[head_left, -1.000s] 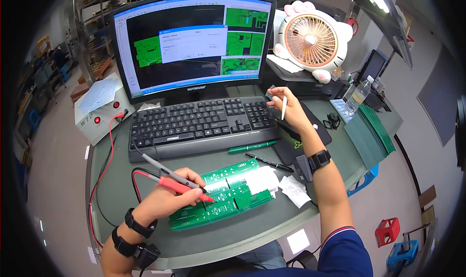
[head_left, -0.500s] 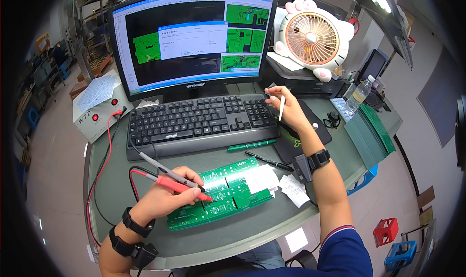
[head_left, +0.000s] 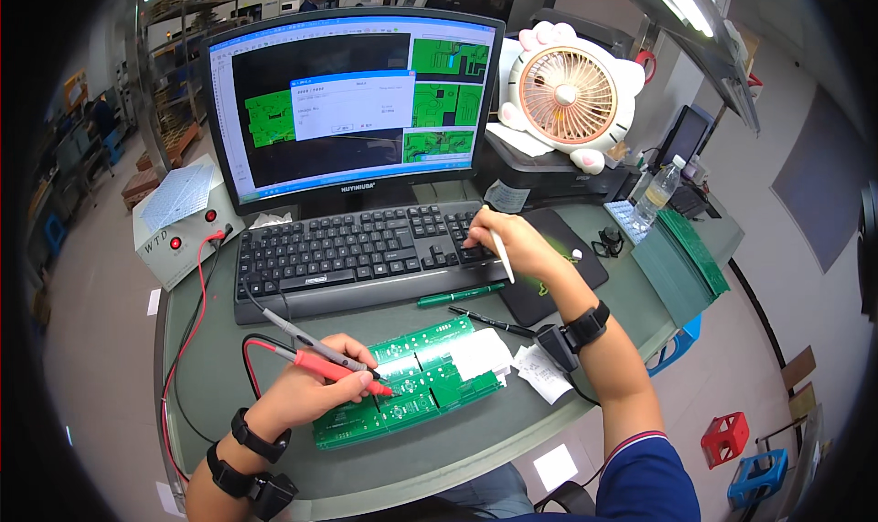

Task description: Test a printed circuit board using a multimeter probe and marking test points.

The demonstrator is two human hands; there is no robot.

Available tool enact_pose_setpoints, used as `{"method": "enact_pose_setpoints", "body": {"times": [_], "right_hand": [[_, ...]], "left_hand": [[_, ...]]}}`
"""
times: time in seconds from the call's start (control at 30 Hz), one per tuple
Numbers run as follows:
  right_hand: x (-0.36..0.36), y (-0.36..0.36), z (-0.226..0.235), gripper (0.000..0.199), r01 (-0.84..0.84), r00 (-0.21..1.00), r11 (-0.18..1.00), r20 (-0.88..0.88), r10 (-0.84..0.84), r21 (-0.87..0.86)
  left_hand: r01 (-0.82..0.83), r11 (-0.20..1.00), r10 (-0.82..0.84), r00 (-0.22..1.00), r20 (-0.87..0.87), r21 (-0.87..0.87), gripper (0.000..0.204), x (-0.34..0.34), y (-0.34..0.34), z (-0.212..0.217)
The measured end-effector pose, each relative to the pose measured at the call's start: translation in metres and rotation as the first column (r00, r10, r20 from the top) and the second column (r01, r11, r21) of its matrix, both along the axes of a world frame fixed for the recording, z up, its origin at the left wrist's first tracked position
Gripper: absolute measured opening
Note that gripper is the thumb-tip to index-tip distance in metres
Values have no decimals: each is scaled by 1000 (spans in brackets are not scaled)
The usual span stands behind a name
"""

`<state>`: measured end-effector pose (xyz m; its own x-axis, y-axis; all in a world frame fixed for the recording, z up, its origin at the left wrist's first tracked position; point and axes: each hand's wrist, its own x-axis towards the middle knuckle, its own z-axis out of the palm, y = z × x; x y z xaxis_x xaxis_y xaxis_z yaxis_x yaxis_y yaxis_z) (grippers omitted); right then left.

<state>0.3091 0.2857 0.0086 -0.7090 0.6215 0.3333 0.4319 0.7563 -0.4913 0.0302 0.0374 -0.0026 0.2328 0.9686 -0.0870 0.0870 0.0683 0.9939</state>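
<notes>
One red probe (head_left: 322,365) and one grey probe (head_left: 306,336) share the left hand (head_left: 320,394), whose grip is closed around both, thumb against the red one. Beneath their tips lies a green circuit board (head_left: 466,390), flat on the desk (head_left: 206,330) in front of the keyboard (head_left: 334,252). Whether either tip actually touches the board is hard to tell. The hand covers part of its left side, and white paper (head_left: 480,353) hides its upper right.

The right hand (head_left: 519,244) keeps a white stick (head_left: 502,257) in its grip, the upper end partly hidden by the fingers, which bend over the number keys; contact with a key cannot be made out. A black box (head_left: 554,348) at the right wrist covers part of a paper slip (head_left: 540,376). Small writing on the screen (head_left: 320,170) is too blurred to read. Both arms run out of view below.
</notes>
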Motion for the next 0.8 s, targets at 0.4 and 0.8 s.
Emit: {"method": "enact_pose_setpoints", "body": {"times": [0.4, 0.8], "right_hand": [[2, -11, -11, 14, -21, 991, 961, 132, -16, 276], [-4, 25, -12, 20, 162, 978, 986, -135, -156, 32]], "left_hand": [[28, 1000, -28, 999, 17, -10, 24, -2, -2, -6], [42, 999, -42, 999, 13, 18, 26, 0, -3, -3]]}}
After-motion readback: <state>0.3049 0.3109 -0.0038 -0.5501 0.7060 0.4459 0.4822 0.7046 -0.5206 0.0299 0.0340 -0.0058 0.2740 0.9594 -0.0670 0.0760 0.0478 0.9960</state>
